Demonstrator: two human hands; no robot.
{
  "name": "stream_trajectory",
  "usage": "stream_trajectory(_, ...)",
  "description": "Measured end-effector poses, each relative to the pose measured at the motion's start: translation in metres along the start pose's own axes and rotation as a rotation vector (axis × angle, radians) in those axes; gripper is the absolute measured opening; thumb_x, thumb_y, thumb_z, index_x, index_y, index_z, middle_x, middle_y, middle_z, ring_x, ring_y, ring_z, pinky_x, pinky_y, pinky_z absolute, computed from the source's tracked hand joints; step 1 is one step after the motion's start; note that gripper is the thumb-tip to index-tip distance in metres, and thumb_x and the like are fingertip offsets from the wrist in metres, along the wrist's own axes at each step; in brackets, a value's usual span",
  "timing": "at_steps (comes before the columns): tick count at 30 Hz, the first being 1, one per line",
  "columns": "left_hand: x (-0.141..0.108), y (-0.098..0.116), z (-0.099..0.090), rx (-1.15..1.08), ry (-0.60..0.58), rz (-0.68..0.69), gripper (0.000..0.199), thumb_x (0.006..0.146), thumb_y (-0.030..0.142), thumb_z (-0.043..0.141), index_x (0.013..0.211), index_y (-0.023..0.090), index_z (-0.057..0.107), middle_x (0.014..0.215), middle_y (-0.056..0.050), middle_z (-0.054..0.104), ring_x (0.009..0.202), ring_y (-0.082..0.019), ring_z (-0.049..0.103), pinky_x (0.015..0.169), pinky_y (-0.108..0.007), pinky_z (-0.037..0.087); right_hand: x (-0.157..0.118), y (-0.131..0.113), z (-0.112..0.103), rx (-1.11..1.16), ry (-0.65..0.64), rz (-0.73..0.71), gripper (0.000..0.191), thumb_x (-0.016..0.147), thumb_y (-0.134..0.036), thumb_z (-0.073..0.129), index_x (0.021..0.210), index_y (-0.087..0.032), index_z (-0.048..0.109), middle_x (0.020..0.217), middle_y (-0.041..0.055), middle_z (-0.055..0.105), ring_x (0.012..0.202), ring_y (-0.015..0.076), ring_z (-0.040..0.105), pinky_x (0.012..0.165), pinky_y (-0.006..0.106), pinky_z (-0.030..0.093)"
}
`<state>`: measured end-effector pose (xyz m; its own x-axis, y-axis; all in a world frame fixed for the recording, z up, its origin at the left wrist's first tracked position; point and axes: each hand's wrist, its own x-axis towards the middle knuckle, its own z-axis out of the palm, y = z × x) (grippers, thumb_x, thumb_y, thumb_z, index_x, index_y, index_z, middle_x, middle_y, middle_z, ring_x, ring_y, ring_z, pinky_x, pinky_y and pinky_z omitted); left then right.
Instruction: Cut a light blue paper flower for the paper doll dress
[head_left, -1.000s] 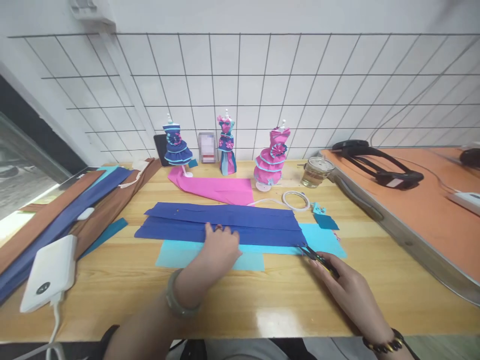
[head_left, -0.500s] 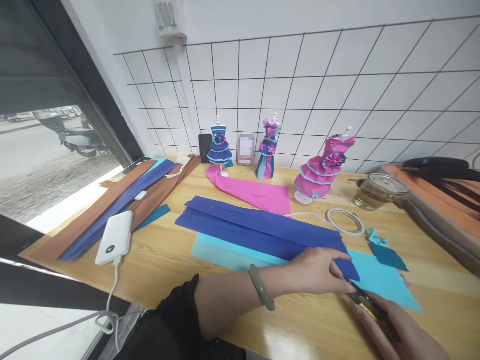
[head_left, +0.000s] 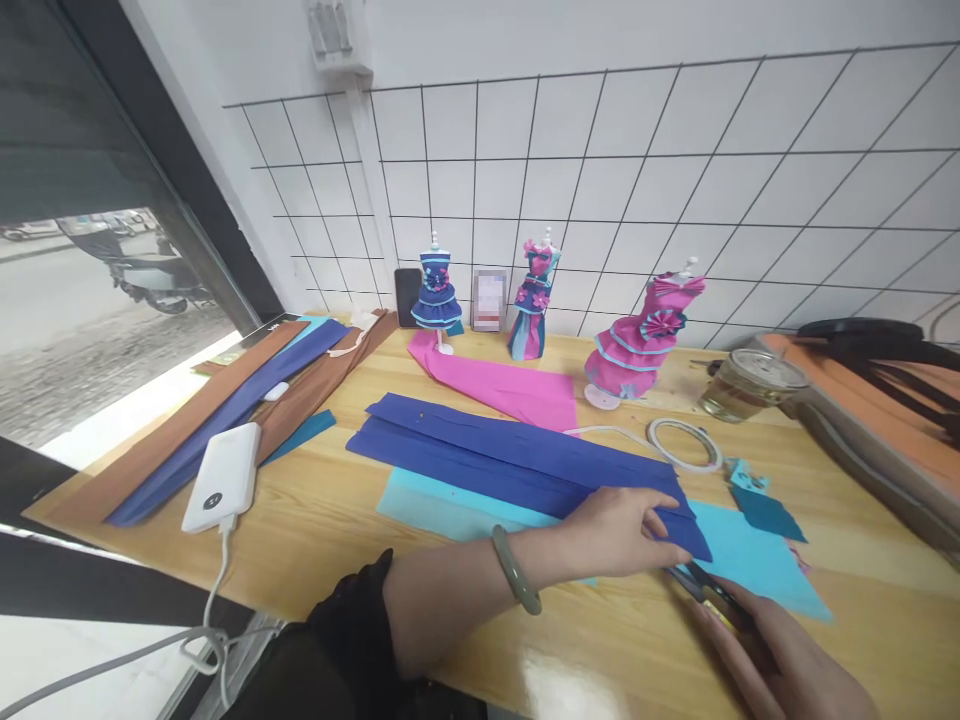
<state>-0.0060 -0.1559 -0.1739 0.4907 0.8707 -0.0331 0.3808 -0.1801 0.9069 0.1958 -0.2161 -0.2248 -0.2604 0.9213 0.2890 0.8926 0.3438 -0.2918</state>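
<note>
My left hand (head_left: 619,530), with a green bangle on the wrist, rests on the right end of a dark blue strip (head_left: 517,450) of crepe paper or thin cloth. Its thumb and forefinger are apart, the thumb close by the scissor blades. My right hand (head_left: 780,650) grips dark-handled scissors (head_left: 709,590) at the strip's near right edge. The blades point up and left; whether they touch the strip I cannot tell. A light blue sheet (head_left: 757,560) lies partly under the dark blue strip.
Behind the strips stand a blue-dressed mini mannequin (head_left: 436,290), a multicoloured one (head_left: 534,300) and a pink one (head_left: 641,340). A white cable coil (head_left: 684,467) and a glass cup (head_left: 750,385) lie right. Left are a power bank (head_left: 223,475) and brown strips (head_left: 202,420).
My left thumb and the scissors have drawn slightly apart from their earlier pose, the blades looking wider. My right hand stays around the handles. The whole view has shifted slightly.
</note>
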Motion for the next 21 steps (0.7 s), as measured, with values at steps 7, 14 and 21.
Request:
stream_trajectory(7,-0.001,-0.004,0.002,0.049,-0.096,-0.032,0.050,0.065,0.034,0.061,0.113,0.020,0.053,0.080,0.000,0.063,0.072,-0.011,0.056,0.064,-0.020,0.042,0.001,-0.009,-0.006,-0.005,-0.013,-0.056,0.035,0.081,-0.047,0.041,0.103,-0.022,0.051,0.088,0.0051,0.067,0.071,0.0187,0.065,0.055,0.024,0.051)
stream_trajectory(14,0.000,-0.005,-0.001,-0.003,-0.126,-0.067,0.071,0.059,0.037,0.065,0.124,0.018,0.042,0.081,-0.002,0.063,0.072,-0.014,0.056,0.057,-0.020,0.041,0.001,-0.013,-0.010,-0.013,-0.002,-0.071,0.034,0.082,-0.046,0.041,0.104,-0.022,0.052,0.092,0.0062,0.066,0.074,0.0194,0.065,0.058,0.024,0.051)
stream_trajectory(21,0.003,-0.015,0.001,-0.127,-0.144,-0.071,0.080,0.055,0.038,0.069,0.126,0.017,0.039,0.074,0.000,0.058,0.066,-0.012,0.053,0.054,-0.019,0.040,0.000,-0.012,-0.008,-0.019,0.020,-0.070,0.035,0.081,-0.047,0.040,0.101,-0.022,0.053,0.088,0.0072,0.066,0.073,0.0202,0.065,0.057,0.025,0.051)
